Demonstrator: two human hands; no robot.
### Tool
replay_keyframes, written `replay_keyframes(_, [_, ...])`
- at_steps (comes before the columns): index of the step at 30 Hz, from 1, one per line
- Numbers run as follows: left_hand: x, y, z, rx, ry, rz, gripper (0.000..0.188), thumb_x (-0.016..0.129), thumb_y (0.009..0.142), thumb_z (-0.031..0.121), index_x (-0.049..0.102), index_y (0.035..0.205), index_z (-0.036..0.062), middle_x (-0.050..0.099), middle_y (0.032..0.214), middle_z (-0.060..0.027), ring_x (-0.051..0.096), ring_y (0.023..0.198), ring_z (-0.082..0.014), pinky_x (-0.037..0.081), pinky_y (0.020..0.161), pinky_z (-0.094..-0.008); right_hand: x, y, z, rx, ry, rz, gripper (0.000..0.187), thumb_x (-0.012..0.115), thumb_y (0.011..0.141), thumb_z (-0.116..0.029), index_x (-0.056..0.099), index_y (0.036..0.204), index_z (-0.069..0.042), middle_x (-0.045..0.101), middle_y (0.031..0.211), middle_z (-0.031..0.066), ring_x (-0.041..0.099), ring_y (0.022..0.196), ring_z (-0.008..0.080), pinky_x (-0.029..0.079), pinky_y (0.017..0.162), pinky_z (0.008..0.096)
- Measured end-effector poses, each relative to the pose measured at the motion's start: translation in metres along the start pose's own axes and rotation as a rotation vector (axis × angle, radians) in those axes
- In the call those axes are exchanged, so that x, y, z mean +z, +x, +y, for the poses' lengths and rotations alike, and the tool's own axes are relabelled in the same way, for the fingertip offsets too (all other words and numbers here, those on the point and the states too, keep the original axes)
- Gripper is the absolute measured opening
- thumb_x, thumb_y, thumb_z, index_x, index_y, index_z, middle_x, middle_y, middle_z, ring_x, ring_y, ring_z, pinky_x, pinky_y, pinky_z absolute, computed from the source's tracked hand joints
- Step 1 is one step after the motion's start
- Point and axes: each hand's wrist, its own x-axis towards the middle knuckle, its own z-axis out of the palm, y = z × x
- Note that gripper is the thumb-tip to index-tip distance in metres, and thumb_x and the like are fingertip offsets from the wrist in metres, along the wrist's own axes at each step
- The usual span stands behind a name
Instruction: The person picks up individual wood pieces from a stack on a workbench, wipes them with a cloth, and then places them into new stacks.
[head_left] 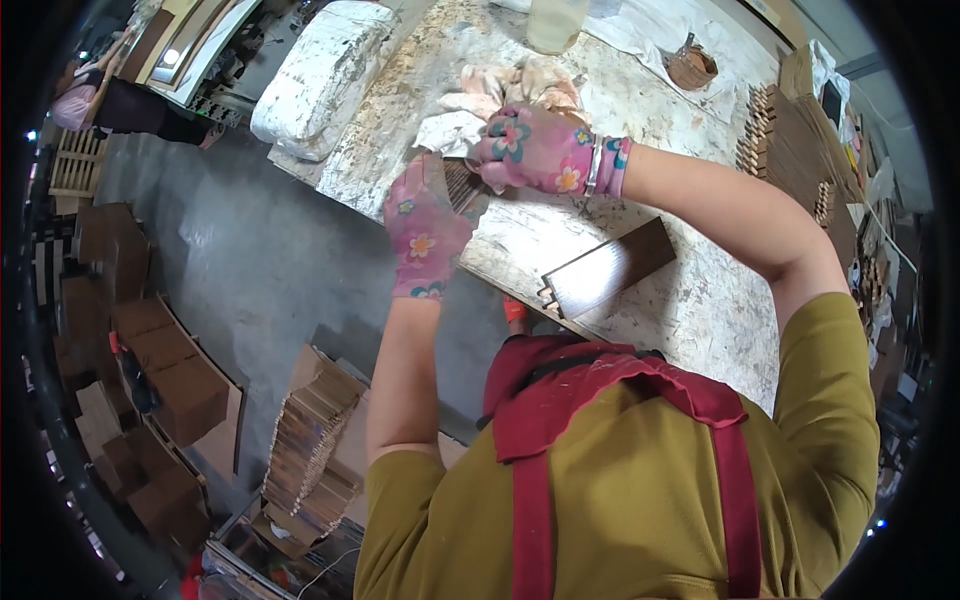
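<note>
In a pink flowered glove, my left hand (424, 230) grips a small dark brown wooden piece (461, 186) at the edge of the worktable. My right hand (535, 150), gloved alike, is closed against the upper right side of that piece; its fingertips and whatever they hold are hidden. Just beyond the right hand lies a crumpled, stained cloth (520, 88). Nearer to me, a dark wooden board (612, 268) with jointed teeth at one end rests on the table and reflects a bright glare.
The paint-stained worktable (700, 300) carries a wrapped white bundle (325, 75), a translucent container (556, 25) and a small brown pot (691, 68). Toothed boards (800, 150) stack at right. Brown panels (180, 370) and more boards (312, 440) stand left. Another person (140, 105) is far left.
</note>
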Motion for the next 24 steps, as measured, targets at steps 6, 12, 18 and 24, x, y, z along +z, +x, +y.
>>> replay_keyframes(6, [0.001,0.002,0.004,0.028,0.009,0.037,0.088,0.081,0.073,0.043,0.047,0.141,-0.0006,0.063,0.117,-0.0184,0.06,0.105,-0.0352,0.047,0.094,-0.0435,-0.017,-0.039,0.046,0.082,-0.272,-0.141,0.022,0.059,0.093,-0.023,0.066,0.115,-0.022,0.065,0.12,-0.001,0.06,0.115,0.0226,0.048,0.1,0.0369])
replay_keyframes(12, [-0.005,0.003,0.008,-0.027,0.004,-0.038,0.087,0.081,0.073,0.04,0.047,0.142,0.0004,0.062,0.116,-0.0169,0.06,0.105,-0.0341,0.046,0.095,-0.0428,-0.047,-0.072,0.072,0.42,-0.118,-0.004,0.031,0.062,0.086,-0.014,0.066,0.117,-0.02,0.066,0.107,0.0081,0.065,0.099,0.0317,0.053,0.085,0.0433])
replay_keyframes(18, [-0.006,0.004,0.007,-0.031,0.0,-0.064,0.088,0.081,0.073,0.04,0.046,0.142,0.0001,0.062,0.122,-0.0181,0.059,0.108,-0.0354,0.046,0.097,-0.043,-0.033,-0.082,0.06,0.495,0.041,0.146,0.029,0.063,0.085,-0.014,0.067,0.114,-0.019,0.066,0.106,0.0094,0.064,0.099,0.0333,0.051,0.087,0.0452])
replay_keyframes(24, [-0.009,0.007,0.01,-0.039,-0.037,-0.088,0.088,0.081,0.073,0.04,0.045,0.143,0.0004,0.06,0.126,-0.019,0.058,0.112,-0.0365,0.046,0.097,-0.0432,-0.014,-0.124,0.078,0.814,-0.124,0.213,0.046,0.067,0.083,-0.02,0.059,0.128,-0.016,0.06,0.12,0.0129,0.062,0.107,0.0326,0.05,0.091,0.0446])
